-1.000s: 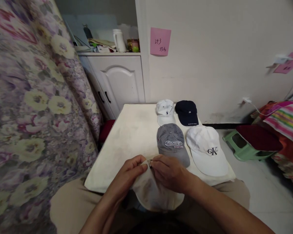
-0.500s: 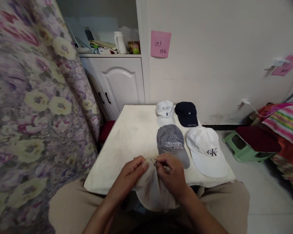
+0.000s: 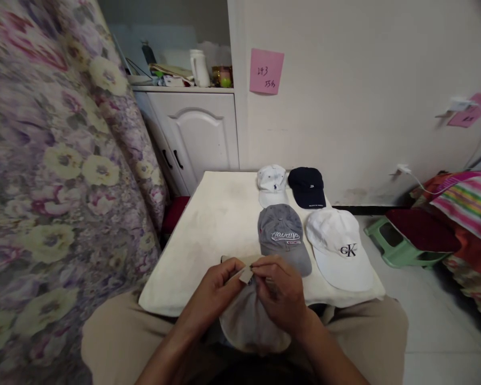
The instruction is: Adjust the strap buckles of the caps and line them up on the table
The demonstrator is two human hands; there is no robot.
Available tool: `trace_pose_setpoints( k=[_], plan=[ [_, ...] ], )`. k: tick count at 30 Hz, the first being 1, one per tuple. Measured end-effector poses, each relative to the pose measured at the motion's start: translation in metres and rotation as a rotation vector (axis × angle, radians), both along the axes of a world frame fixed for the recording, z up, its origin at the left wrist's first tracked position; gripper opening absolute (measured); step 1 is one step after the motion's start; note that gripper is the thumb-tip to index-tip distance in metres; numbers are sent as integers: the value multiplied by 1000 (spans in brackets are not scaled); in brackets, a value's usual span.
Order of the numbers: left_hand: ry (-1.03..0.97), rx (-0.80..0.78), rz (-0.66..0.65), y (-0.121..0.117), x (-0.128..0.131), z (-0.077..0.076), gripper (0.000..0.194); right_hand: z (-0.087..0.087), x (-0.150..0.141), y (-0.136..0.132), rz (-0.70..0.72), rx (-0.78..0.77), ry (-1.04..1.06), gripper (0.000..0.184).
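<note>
A beige cap (image 3: 248,321) is held over my lap at the table's front edge, its brim toward me. My left hand (image 3: 218,289) is closed on the cap's upper left edge, thumb on top. Between the two hands a short beige strap end (image 3: 246,275) sticks up. My right hand (image 3: 282,291) pinches at the strap, fingertips close to the left thumb. Whether a small buckle is in those fingertips I cannot make out. Just beyond the right hand lies a grey cap (image 3: 282,235) with white lettering.
On the cream-covered table (image 3: 212,224) lie a white cap (image 3: 339,246) with black letters, a small white cap (image 3: 271,184) and a navy cap (image 3: 307,187). A flowered curtain (image 3: 64,214) hangs at left. A green stool (image 3: 393,243) stands at right.
The beige strap end now stands up between my hands, where a thin dark piece showed at the right fingertips before. The held cap has tilted slightly.
</note>
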State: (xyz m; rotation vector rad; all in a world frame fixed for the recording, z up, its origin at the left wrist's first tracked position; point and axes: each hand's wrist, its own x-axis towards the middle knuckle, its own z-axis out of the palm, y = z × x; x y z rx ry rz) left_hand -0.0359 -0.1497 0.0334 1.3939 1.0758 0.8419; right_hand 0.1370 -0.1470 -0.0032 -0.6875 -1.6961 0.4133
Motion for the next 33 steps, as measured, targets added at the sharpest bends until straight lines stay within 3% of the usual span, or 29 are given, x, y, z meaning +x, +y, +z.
trace_pose_setpoints(
  k=[3,7,11,14,17,20,23,27,30,33],
  plan=[
    [-86,-76,27,-2,-3,-5,30,3,6,-5,59,-12,-9,22],
    [-206,-176,-47,-5,-7,-4,28,12,17,-4,-25,-121,-31,23],
    [-236,-160,-86,-6,-9,-2,26,17,26,1,242,-414,-138,15],
    [-242,-133,-81,-6,-10,-2,24,12,25,3,398,-713,-47,13],
    [-174,-109,-91,-5,-13,1,24,6,20,3,485,-871,92,19],
    [-48,-65,-138,-5,-17,6,23,7,16,2,500,-870,99,19],
    [133,24,-173,-6,-19,11,23,12,15,1,405,-820,40,16],
    [411,265,-90,-8,-16,14,21,14,14,-1,315,-767,20,14],
    [396,298,-53,-10,-14,21,20,16,10,-4,393,-809,125,18],
    [234,189,-106,-13,-17,30,16,20,8,-8,516,-844,263,24]
  ],
)
